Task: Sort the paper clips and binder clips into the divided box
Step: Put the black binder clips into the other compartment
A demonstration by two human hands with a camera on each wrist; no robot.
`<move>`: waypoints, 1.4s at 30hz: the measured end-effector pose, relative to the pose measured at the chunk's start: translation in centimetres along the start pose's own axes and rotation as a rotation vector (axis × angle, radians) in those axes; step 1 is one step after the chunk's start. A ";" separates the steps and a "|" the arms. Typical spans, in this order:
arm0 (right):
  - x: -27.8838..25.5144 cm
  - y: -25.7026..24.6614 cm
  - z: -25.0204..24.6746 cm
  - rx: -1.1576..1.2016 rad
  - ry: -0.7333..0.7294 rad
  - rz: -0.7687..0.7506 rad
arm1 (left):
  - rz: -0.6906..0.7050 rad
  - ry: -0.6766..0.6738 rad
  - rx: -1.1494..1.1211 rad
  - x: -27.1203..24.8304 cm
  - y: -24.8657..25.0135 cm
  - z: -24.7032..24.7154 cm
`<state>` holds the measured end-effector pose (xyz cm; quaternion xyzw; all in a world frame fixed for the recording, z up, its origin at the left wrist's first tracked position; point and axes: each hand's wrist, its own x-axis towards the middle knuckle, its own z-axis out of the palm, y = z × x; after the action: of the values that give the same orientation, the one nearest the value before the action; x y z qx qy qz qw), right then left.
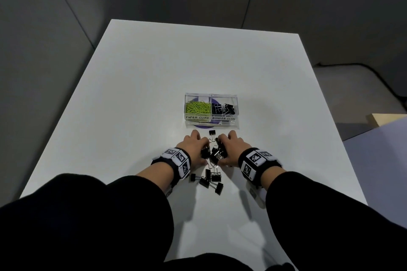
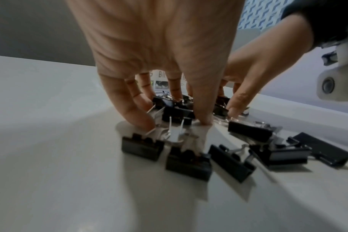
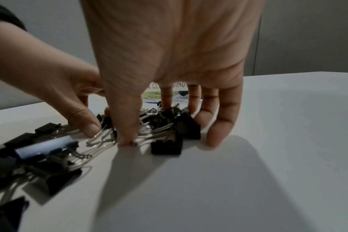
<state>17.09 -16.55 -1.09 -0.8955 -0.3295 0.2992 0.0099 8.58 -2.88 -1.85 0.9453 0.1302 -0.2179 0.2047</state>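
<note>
**Both hands rake a heap of binder clips together in front of the box**

The left hand [image 1: 193, 149] and right hand [image 1: 229, 149] face each other on the white table [image 1: 132, 94], fingers curled down around a small heap of black binder clips [image 1: 214, 153]. They cup and gather the heap from both sides; whether any clip is truly pinched cannot be told.

More loose binder clips [image 1: 209, 179] lie just behind the hands, nearer the person, and one single clip [image 1: 212, 132] sits between the hands and the divided box [image 1: 211, 124]. The clear box stands just beyond, its left compartment full of green paper clips [image 1: 198, 106], its right one part filled with black clips.

These clips look light, stiff and hard: folded steel bodies with springy wire handles. I judge that they slide easily on the smooth tabletop, and that the handles hook into one another, so a heap may lift as a tangle or shed pieces. Scooping from below the bodies seems safest; for a single clip, pinching the flat black body should work.

There is no common heading: the long edges of the bodies and the wire handles point every way, some clips lying flat, some tipped on an edge.
</note>
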 end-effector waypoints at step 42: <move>0.4 1.3 -1.8 0.192 0.002 -0.088 | 0.079 0.059 -0.038 0.5 -0.7 -1.5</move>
<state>19.08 -16.99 -0.07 -0.8753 -0.3384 0.3278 0.1091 9.30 -1.53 -1.07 0.9518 0.1028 -0.1788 0.2271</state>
